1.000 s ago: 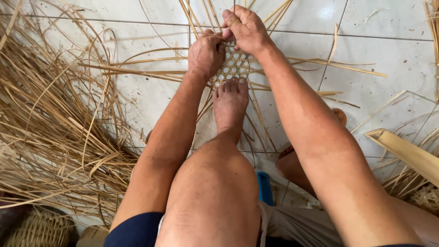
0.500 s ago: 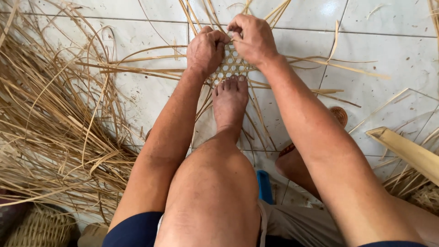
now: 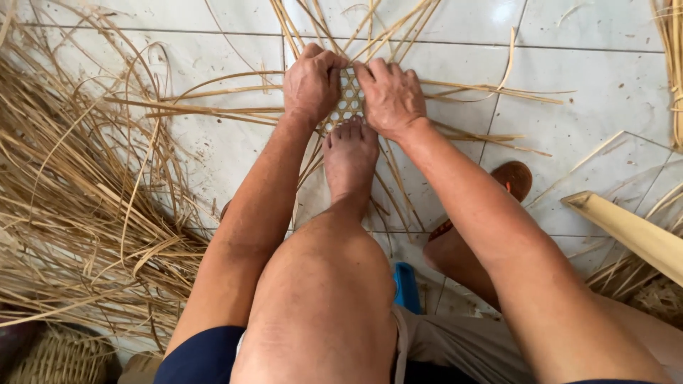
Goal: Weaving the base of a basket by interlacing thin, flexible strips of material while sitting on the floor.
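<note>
Two hands, left hand [image 3: 311, 84] and right hand [image 3: 390, 96], press one woven mat [image 3: 348, 99].

Hands: two, a left hand [image 3: 310, 84] and a right hand [image 3: 390, 97], upper centre of the frame. Bare feet: one [image 3: 350, 158], centre. Woven open-mesh panels: one [image 3: 348, 101], between the hands. Loose strip heaps: one large pile [image 3: 78, 213], left side; strips too many to count. Split bamboo slats: one [image 3: 629, 231], right edge. Brown sandals: one [image 3: 514, 178], right of centre. Woven baskets: one [image 3: 60, 355], lower left corner.
</note>
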